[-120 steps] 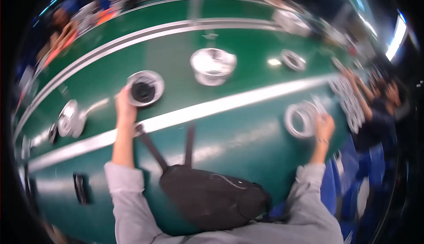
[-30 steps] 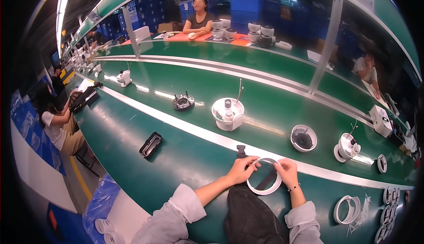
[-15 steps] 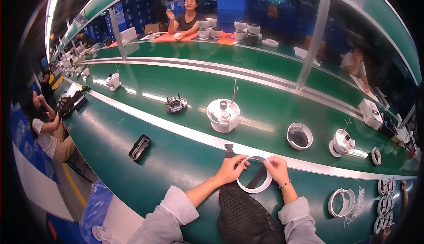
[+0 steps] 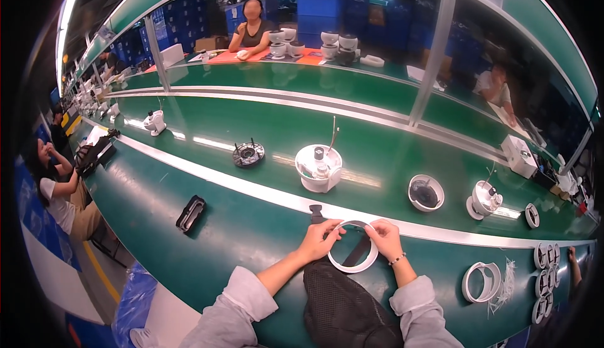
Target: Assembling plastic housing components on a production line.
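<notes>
Above the near bench a white plastic ring [image 4: 355, 269] is held upright between my two hands, its round opening toward me. My left hand [image 4: 318, 241] pinches the upper left of the rim. On the upper right, the fingers of my right hand [image 4: 385, 240] are closed on the same rim. Just below the ring lies a black mesh bag [image 4: 343, 310]. Its dark strap shows through the ring's opening, and a black buckle [image 4: 316, 211] sits beyond my left hand.
A green line beyond the white rail carries a white round housing [image 4: 319, 170], a black disc part [image 4: 248, 153] and a white bowl-shaped part [image 4: 426, 193]. Right lie white rings [image 4: 482, 283], thin white strips [image 4: 503, 291] and stacked round parts [image 4: 545, 282]. A black tray-like part [image 4: 190, 214] lies left. Co-workers sit nearby.
The view has shifted slightly. My hands keep hold of the ring in much the same pose. Across the line, a co-worker's raised hand has come down closer to the body.
</notes>
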`<state>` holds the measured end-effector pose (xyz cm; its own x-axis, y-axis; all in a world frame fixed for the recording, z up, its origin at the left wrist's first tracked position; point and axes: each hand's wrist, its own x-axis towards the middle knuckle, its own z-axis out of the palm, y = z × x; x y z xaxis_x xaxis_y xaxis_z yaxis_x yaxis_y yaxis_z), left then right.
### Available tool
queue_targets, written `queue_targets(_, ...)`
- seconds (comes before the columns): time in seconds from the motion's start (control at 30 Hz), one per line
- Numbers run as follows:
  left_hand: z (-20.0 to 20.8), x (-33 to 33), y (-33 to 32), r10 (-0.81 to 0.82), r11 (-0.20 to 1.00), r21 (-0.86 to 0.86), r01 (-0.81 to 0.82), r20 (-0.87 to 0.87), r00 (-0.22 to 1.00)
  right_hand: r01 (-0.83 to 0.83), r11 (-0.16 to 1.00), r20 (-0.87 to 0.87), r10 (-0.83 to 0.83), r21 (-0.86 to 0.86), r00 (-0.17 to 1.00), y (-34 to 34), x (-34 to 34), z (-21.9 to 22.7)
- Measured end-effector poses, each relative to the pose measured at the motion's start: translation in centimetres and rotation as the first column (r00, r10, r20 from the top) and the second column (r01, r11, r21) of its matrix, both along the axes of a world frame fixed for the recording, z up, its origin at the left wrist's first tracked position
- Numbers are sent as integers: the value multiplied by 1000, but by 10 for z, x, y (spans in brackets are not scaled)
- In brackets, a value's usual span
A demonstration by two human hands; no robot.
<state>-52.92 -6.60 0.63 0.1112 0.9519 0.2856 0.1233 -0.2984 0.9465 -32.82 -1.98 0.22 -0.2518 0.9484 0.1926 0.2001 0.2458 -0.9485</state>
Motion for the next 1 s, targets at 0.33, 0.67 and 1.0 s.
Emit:
queue_targets(0.33,-1,-1,0,8,1000,-8,-8,-7,1000,28,999,-63,-25,33,998,-2,-5,3)
queue_targets(0.67,1,0,2,69,991,117,-61,-70,995,35,999,-48,-33,36,998,1,-3,-1)
queue_targets(1.0,279,-51,-100,89,533,273,-801,923,374,133,250,-86,-191,959,978,-117,82,245)
